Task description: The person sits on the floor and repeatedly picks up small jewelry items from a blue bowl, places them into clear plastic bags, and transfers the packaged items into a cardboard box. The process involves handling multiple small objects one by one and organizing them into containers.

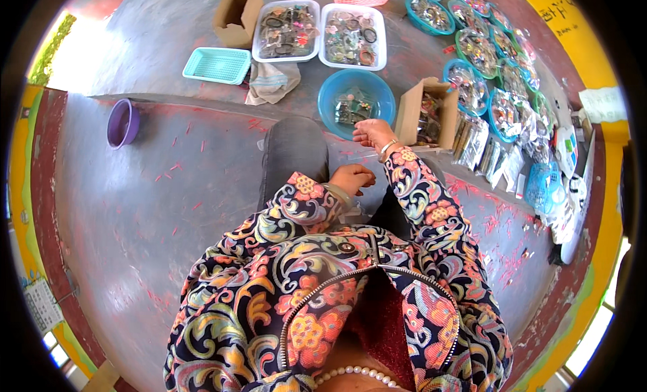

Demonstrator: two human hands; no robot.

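My right hand is over the near right rim of a round blue basin, its fingers bent and drawn together. Whatever they may pinch is too small to tell. Several small clear packets with dark contents lie in the basin. Lower and to the left, my left hand hovers between my knees with its fingers curled inward; I cannot make out anything in them. Right of the basin stands an open cardboard box holding more packets.
Two white trays of bagged trinkets stand ahead, beside a turquoise basket, a cloth and another cardboard box. Several filled baskets crowd the far right. A purple tub sits left; red scraps litter the floor.
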